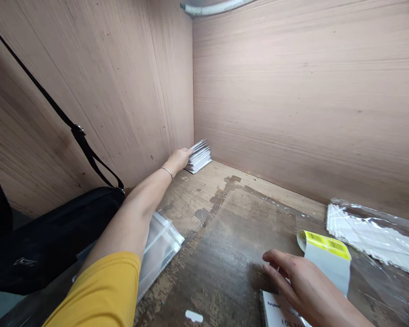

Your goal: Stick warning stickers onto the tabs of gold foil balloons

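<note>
My left hand (179, 159) reaches far into the back left corner and its fingers rest on a fanned stack of white packets (199, 156) leaning by the wooden wall. The fingers are curled against the stack's near side. My right hand (301, 284) lies near the front right with fingers spread, resting flat on a white printed packet (276, 313). Right beside it a strip of yellow barcode labels (325, 245) curls up from a grey backing sheet.
A black bag (54, 236) with a strap sits at the left. A clear plastic sleeve pile (160, 250) lies under my left forearm. A clear bag of white packets (375, 238) lies at the right. Wooden walls enclose the worn tabletop (221, 236).
</note>
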`<move>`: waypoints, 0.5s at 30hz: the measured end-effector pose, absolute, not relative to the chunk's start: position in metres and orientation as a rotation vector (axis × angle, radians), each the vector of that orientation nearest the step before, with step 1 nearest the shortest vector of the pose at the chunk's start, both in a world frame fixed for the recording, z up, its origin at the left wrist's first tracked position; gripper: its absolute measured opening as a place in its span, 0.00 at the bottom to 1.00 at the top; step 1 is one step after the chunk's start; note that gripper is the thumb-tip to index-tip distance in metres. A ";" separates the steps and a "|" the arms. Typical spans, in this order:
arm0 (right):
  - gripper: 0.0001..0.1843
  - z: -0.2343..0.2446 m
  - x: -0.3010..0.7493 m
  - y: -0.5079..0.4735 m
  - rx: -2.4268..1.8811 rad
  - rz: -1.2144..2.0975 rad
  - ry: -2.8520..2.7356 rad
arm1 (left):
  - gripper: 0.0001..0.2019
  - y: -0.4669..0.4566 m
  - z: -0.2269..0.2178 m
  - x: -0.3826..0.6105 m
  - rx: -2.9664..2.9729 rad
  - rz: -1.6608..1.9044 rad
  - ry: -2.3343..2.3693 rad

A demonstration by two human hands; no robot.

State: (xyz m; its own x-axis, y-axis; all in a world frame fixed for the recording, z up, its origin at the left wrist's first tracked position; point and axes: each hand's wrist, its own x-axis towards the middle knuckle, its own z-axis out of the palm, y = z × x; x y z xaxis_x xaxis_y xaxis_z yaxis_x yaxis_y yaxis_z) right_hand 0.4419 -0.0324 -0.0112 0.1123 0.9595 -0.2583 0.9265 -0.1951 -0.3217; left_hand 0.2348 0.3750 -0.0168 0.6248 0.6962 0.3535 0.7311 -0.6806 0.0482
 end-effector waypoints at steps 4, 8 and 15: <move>0.20 -0.012 0.443 -0.034 -2.269 0.657 -1.946 | 0.16 0.374 -0.022 0.237 -2.739 -0.496 -1.215; 0.21 -0.016 0.446 -0.036 -2.269 0.650 -1.961 | 0.15 0.374 -0.022 0.232 -2.740 -0.463 -1.198; 0.20 -0.020 0.446 -0.036 -2.263 0.647 -1.947 | 0.16 0.375 -0.016 0.227 -2.754 -0.402 -1.163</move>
State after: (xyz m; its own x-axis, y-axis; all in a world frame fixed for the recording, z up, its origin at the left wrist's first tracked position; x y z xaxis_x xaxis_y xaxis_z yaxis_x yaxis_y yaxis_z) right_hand 0.4455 -0.0358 -0.0197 0.0995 0.9611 -0.2575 0.9241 -0.1852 -0.3343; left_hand 0.2275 0.3750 -0.0159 0.6684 0.6847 0.2905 0.7179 -0.6960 -0.0114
